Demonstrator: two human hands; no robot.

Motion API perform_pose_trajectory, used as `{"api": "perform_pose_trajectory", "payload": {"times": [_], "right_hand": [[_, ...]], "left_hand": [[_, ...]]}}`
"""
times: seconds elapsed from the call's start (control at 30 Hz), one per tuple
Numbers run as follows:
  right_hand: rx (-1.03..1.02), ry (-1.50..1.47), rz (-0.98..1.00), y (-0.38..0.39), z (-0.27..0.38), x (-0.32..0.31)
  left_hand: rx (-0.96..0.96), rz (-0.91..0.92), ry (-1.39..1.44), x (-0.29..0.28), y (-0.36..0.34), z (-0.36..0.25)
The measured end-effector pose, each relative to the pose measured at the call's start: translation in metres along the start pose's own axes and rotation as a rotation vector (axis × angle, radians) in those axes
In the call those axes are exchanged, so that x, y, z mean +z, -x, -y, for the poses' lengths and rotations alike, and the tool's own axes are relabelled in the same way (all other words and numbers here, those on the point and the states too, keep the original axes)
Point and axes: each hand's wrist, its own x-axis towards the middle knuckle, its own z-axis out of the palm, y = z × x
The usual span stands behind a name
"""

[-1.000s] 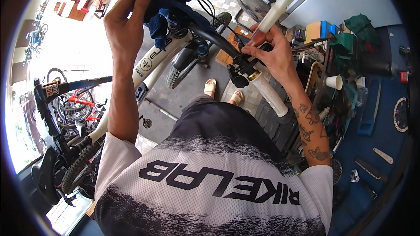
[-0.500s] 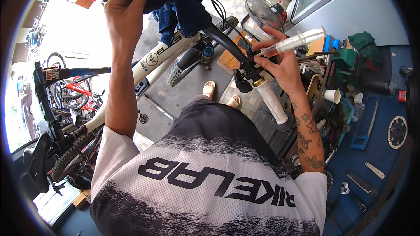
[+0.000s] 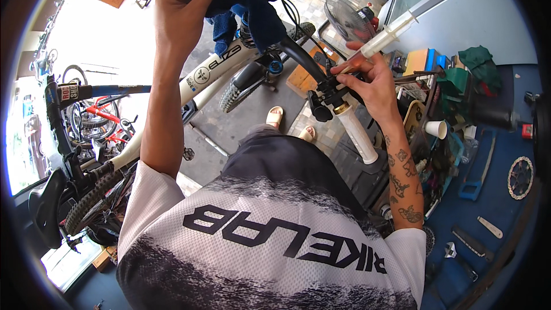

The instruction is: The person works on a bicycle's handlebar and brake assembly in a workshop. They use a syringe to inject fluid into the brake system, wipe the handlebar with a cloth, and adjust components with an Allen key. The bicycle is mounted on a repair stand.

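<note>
The left hand is closed around a dark blue cloth, which is bunched at the top of the view and draped over the black handlebar near the stem. The right hand is curled in a pinch around the lower end of a clear plastic syringe, which is tilted toward 1 o'clock and is seated at the brake lever clamp on the bar. A pale grip is seen just below the right hand, running toward 5 o'clock, its free end hanging clear of the body.

Between the two hands the bar is left uncovered, and open grey floor is visible beneath it, with two sandalled feet at the centre. The white bicycle frame is laid from 8 o'clock up toward 12 o'clock under the left forearm.

At 3 o'clock from the right hand the room is crowded: a paper cup, boxes and green cloth are packed along a shelf edge. At 4 o'clock a blue table is seen carrying a brake disc and hand tools. At 9 o'clock other bicycles are parked close to the left elbow.
</note>
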Motion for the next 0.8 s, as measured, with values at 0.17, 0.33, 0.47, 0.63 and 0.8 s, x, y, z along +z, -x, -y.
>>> {"api": "perform_pose_trajectory", "payload": {"times": [0.17, 0.33, 0.47, 0.63, 0.8], "right_hand": [[-0.003, 0.049, -0.093, 0.0, -0.005, 0.007], [-0.074, 0.154, -0.096, 0.007, -0.001, 0.003], [-0.128, 0.255, -0.352, 0.039, 0.013, -0.007], [-0.285, 0.252, -0.71, 0.085, 0.021, 0.004], [-0.392, 0.274, -0.767, 0.102, 0.016, 0.021]], "left_hand": [[0.117, 0.359, -0.15, -0.003, -0.003, -0.003], [0.141, 0.355, -0.217, 0.014, -0.003, -0.006], [0.276, 0.108, -0.176, 0.039, -0.002, -0.015], [0.155, 0.291, -0.111, 0.068, 0.001, -0.036], [0.192, 0.544, -0.473, 0.093, 0.001, -0.047]]}}
